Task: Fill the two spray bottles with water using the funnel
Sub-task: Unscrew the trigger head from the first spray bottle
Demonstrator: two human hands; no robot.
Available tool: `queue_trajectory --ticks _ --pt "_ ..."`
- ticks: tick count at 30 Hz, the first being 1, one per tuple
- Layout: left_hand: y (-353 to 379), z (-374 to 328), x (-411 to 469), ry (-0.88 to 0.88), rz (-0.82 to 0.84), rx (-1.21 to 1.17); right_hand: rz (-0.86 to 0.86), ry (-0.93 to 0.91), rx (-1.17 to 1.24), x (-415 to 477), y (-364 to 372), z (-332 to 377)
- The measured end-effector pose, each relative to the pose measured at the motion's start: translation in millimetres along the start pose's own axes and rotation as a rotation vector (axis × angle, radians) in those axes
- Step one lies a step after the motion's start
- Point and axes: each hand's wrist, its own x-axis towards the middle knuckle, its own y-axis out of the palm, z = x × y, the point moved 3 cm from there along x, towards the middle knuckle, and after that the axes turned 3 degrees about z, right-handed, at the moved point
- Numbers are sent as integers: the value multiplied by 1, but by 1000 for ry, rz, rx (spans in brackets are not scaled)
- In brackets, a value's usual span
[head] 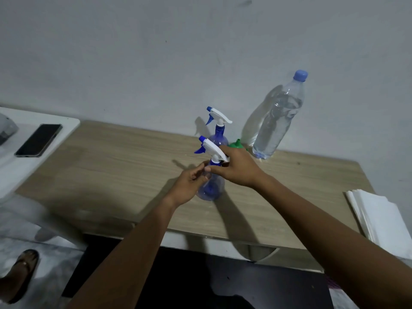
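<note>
A blue-tinted spray bottle point(210, 190) with a white and blue trigger head point(210, 148) stands mid-table. My left hand point(189, 186) wraps its body. My right hand point(236, 168) grips the neck just under the trigger head. A second spray bottle point(218, 130) stands behind it near the wall, untouched. A green funnel point(236, 144) lies upside down behind my right hand, partly hidden. A large clear water bottle point(278, 117) with a blue cap stands at the back right, capped.
The wooden table point(111, 175) runs against a grey wall. A black phone point(39, 140) lies on a white surface at left. A stack of white paper point(379, 217) sits at the table's right edge. A sandalled foot point(20, 275) shows on the floor at lower left.
</note>
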Motion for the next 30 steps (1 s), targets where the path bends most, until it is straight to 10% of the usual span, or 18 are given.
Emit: queue_trajectory --ticks 30 --pt "6 -5 -3 -72 16 -17 -92 -17 103 -4 4 -8"
